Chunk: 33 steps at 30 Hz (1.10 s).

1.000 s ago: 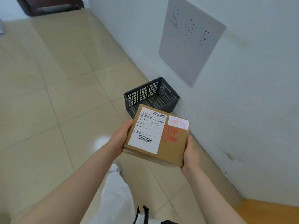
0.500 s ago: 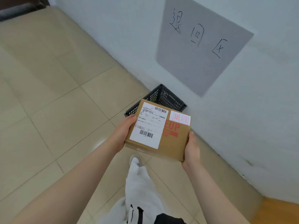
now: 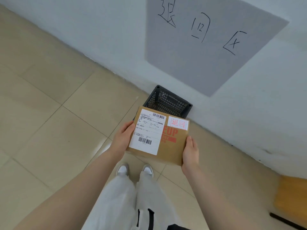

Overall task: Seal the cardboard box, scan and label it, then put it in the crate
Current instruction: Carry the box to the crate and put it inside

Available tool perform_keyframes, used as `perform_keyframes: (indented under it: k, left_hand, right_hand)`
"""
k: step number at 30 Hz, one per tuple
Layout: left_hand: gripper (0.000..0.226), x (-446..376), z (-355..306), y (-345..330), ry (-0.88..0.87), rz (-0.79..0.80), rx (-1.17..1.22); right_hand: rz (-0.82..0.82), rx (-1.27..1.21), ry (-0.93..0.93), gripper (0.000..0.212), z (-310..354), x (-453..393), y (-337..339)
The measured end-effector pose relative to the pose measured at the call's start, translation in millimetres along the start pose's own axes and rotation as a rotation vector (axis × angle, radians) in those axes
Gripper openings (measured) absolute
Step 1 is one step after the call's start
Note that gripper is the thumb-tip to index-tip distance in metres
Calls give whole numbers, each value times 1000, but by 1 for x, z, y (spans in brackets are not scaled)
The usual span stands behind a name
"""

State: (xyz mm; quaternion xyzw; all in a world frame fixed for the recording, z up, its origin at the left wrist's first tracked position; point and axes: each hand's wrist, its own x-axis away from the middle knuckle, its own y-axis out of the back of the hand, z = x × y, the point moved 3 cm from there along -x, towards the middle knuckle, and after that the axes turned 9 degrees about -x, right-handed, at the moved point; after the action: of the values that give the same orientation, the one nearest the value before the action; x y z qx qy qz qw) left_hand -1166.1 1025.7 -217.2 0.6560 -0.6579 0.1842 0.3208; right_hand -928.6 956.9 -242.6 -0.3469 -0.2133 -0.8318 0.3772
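Observation:
I hold a flat brown cardboard box (image 3: 172, 150) level in front of me, closed. A white shipping label with barcodes covers its left half, and a small white sticker with red characters sits at its top right corner. My left hand (image 3: 122, 140) grips the box's left edge and my right hand (image 3: 191, 154) grips its right edge. Just beyond the box a dark plastic mesh crate (image 3: 167, 102) stands on the floor against the wall; the box hides its near rim.
A white wall (image 3: 249, 117) runs diagonally to the right, bearing a grey sheet (image 3: 199, 63) with handwritten characters. My feet (image 3: 134, 170) stand on beige floor tiles below the box. A wooden surface (image 3: 292, 200) shows at the lower right.
I have stepped closer to the wall and crate. The box, held the same way in both hands, now overlaps the crate's near edge, and both feet stand together.

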Motion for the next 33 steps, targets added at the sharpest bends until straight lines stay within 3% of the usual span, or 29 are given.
perform_keyframes:
  k: [10, 20, 24, 27, 33]
  left_hand:
    - [25, -153, 23, -7, 48, 92, -183]
    - [29, -354, 160, -56, 87, 129, -416]
    - [25, -414, 209, -87, 124, 177, -482]
    - [34, -456, 245, -108, 117, 211, -565]
    - [35, -504, 299, -125, 263, 210, -553]
  right_hand:
    - [-225, -61, -71, 32, -45, -98, -71]
    - [-264, -64, -167, 24, -180, -284, -125]
    - [-261, -42, -190, 37, -227, -353, -123]
    - [-269, -11, -222, 42, -267, -400, -122]
    - [-250, -71, -278, 38, -317, -456, -132]
